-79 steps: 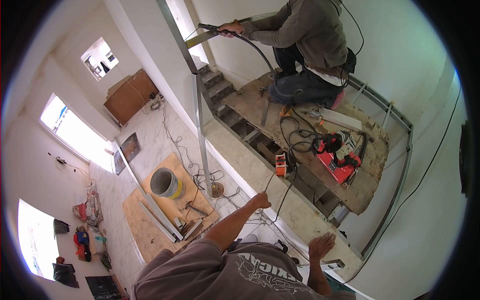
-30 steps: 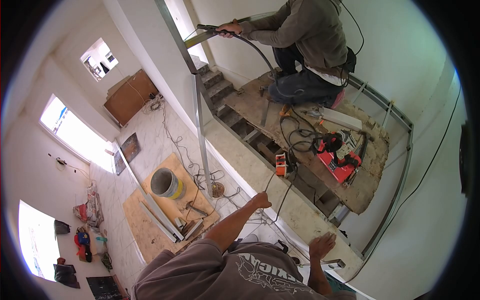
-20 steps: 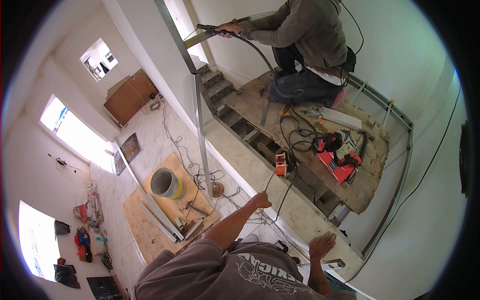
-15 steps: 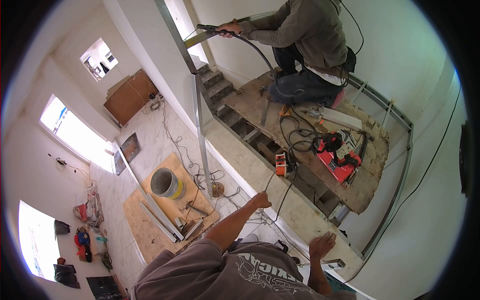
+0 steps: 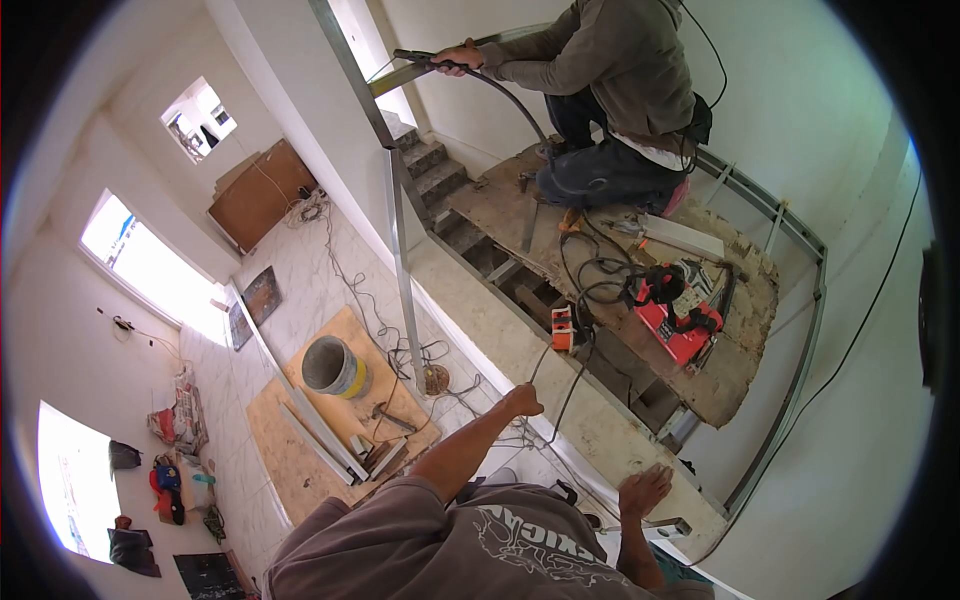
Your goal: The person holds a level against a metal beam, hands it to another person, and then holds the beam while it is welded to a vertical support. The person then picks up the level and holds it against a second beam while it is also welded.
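My left hand (image 5: 522, 400) is closed and rests at the edge of a pale concrete ledge (image 5: 480, 325). A thin dark cable runs up to it; whether the fingers hold the cable is hidden. Farther right, my right hand (image 5: 645, 490) lies flat on the same ledge, fingers stretched out, holding nothing. A metal bar (image 5: 668, 528) sits just below that hand. Beyond the ledge, an orange box-shaped tool (image 5: 563, 328) stands near a black cable. A kneeling co-worker's hand (image 5: 460, 57) grips a welding electrode holder (image 5: 415, 57) by a metal frame.
The co-worker (image 5: 620, 110) kneels on a worn wooden board (image 5: 740, 380) bearing a red tool case (image 5: 675, 335) and looped cables. Open gaps show between board and ledge. Left and below, a bucket (image 5: 330, 366), hammer (image 5: 393, 416) and metal tubes (image 5: 320, 430) lie on plywood (image 5: 262, 425).
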The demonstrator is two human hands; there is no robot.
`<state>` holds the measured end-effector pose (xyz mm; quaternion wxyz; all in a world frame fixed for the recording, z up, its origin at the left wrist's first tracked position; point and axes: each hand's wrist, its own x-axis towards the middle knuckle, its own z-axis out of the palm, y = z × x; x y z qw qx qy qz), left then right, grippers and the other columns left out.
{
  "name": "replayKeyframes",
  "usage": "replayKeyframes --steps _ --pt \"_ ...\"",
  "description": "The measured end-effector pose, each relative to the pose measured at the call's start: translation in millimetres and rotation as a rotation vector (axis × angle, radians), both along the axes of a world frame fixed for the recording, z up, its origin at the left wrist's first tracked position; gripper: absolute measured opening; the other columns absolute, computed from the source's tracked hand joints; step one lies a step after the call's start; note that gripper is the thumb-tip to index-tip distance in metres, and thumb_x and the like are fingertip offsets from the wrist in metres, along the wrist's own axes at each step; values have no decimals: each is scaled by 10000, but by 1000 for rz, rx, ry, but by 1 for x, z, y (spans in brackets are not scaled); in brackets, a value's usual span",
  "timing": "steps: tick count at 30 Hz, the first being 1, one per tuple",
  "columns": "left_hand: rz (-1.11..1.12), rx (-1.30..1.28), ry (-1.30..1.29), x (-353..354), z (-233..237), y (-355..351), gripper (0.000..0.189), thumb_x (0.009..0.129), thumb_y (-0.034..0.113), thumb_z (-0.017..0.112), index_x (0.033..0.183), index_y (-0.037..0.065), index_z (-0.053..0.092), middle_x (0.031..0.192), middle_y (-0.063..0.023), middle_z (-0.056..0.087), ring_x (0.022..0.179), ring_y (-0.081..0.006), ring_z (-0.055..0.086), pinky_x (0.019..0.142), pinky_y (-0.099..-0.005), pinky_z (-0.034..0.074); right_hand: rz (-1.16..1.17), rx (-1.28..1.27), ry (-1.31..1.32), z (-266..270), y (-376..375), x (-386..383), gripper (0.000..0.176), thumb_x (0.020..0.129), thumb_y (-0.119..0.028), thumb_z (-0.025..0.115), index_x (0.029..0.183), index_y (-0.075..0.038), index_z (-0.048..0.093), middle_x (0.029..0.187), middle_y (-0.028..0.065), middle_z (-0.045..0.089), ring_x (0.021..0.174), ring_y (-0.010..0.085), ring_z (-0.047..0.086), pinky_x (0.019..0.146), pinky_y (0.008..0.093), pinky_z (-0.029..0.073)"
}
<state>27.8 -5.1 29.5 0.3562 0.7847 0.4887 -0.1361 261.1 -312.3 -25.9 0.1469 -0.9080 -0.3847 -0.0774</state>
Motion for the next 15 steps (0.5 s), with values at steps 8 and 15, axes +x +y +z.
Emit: replayKeyframes --steps 8,15 --pt "-15 -4 7 1 2 1 601 688 356 646 1034 -129 563 1019 -302 623 975 -395 622 841 -423 508 -1 -4 -8 1 0 0 546 822 -204 529 1285 53 397 1379 263 341 1337 394 270 1098 508 211" --pt "16 26 4 3 7 -2 568 673 328 640 998 -134 575 1007 -315 622 969 -399 626 839 -421 513 1 -23 -7 3 1 -1 564 817 -212 534 1295 51 389 1378 257 343 1344 385 262 1097 504 211"
